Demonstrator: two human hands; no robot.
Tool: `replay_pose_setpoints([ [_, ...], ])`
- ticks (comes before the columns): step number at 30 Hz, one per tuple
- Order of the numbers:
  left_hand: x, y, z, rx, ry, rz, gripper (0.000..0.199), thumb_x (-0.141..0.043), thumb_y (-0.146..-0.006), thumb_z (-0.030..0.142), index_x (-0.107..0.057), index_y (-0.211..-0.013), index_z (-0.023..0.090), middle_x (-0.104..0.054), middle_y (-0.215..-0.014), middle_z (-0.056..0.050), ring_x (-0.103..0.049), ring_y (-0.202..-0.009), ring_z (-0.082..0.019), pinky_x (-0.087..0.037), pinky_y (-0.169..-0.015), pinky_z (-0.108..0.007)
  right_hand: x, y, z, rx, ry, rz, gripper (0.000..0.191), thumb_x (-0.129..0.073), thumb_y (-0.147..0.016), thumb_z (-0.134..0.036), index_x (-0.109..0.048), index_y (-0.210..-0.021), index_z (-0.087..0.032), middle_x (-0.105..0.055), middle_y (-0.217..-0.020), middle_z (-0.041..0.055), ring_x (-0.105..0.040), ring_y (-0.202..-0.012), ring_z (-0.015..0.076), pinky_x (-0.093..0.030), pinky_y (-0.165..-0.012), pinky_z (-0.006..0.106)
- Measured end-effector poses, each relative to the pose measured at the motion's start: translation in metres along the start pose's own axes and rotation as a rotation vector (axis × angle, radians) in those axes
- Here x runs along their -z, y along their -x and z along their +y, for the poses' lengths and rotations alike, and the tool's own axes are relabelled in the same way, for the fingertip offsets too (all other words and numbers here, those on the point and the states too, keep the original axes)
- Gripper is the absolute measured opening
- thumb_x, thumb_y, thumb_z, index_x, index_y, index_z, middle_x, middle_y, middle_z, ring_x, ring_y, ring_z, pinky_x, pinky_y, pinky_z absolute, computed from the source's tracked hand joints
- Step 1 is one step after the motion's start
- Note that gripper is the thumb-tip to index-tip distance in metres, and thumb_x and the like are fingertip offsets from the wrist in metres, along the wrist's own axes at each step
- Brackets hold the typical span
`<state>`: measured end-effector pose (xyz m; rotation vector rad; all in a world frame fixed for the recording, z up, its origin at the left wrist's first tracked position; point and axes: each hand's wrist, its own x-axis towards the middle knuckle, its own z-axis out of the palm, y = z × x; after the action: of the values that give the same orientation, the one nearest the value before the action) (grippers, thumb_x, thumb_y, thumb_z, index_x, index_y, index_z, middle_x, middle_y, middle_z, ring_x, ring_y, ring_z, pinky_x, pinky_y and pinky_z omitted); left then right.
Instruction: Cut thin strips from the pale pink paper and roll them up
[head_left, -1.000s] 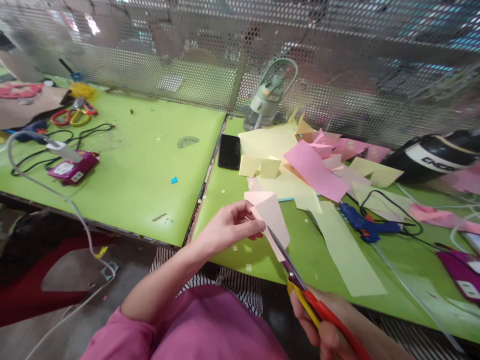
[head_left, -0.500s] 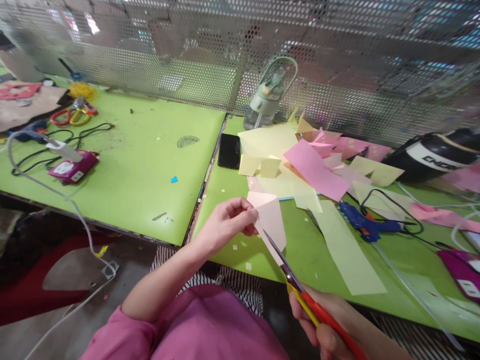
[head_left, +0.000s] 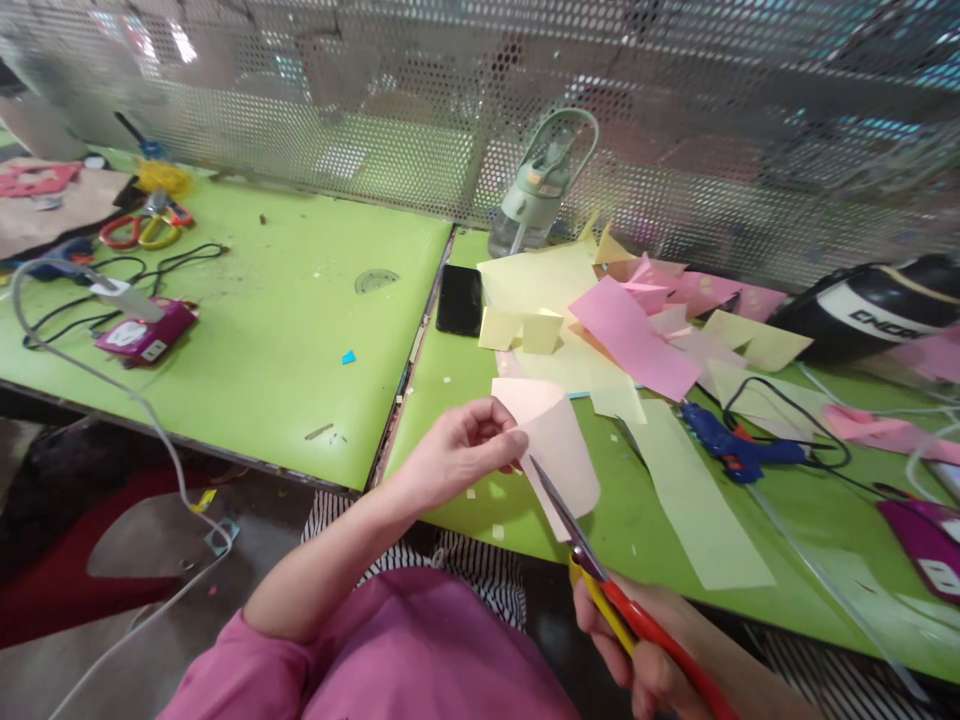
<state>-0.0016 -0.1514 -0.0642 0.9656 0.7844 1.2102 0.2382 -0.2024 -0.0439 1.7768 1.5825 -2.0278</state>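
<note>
1. The left hand [head_left: 457, 455] pinches the edge of a pale pink paper sheet [head_left: 562, 450] between its fingers, above the front of the green tabletop [head_left: 300, 350].
2. The right hand [head_left: 637, 635] has its fingers wrapped around the red and yellow handles of the scissors [head_left: 583, 550]. The blades slant up and left along the sheet, their tips near the left fingers; how far apart the blades stand is hard to tell.
3. The sheet curves over at its top, and its lower end hangs beside the blades.
4. Behind it, cream paper pieces [head_left: 536, 280] and a bright pink sheet [head_left: 634, 340] lie overlapping in a loose pile. A black smartphone [head_left: 460, 300] lies left of the pile, and a pale green-topped water bottle [head_left: 529, 205] stands behind.
5. To the right of the sheet are a long pale green paper strip [head_left: 701, 505] and a blue glue gun [head_left: 739, 445] with a black cord.
6. On the left section lie a protractor [head_left: 376, 281], a small blue scrap [head_left: 348, 357] and a purple power socket [head_left: 150, 332] with a white plug in it.
</note>
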Motion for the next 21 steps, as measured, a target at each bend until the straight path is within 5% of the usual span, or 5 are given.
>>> replay_pose_setpoints([
  [13,0.002,0.000,0.002,0.054,-0.008,0.010,0.023,-0.067,-0.079,0.033,-0.052,-0.072,0.017,-0.063,-0.064,0.000,-0.059,-0.059,-0.009,-0.047,-0.062,-0.023,0.001,0.011,-0.004,0.113,-0.036,0.066,0.041,-0.065,-0.062,-0.061,-0.061,-0.082,-0.025,-0.054,-0.071,0.0025,-0.050,-0.062,0.0164,-0.047,-0.054,0.027],
  [21,0.001,0.000,0.002,0.079,-0.028,0.023,0.026,-0.069,-0.078,0.036,-0.053,-0.071,0.017,-0.062,-0.063,0.000,-0.060,-0.059,-0.009,-0.047,-0.061,-0.023,0.001,-0.006,0.002,-0.066,-0.042,-0.020,0.028,-0.068,-0.060,-0.043,-0.054,-0.073,-0.023,-0.036,-0.056,-0.0044,-0.031,-0.052,0.0108,-0.035,-0.046,0.023],
])
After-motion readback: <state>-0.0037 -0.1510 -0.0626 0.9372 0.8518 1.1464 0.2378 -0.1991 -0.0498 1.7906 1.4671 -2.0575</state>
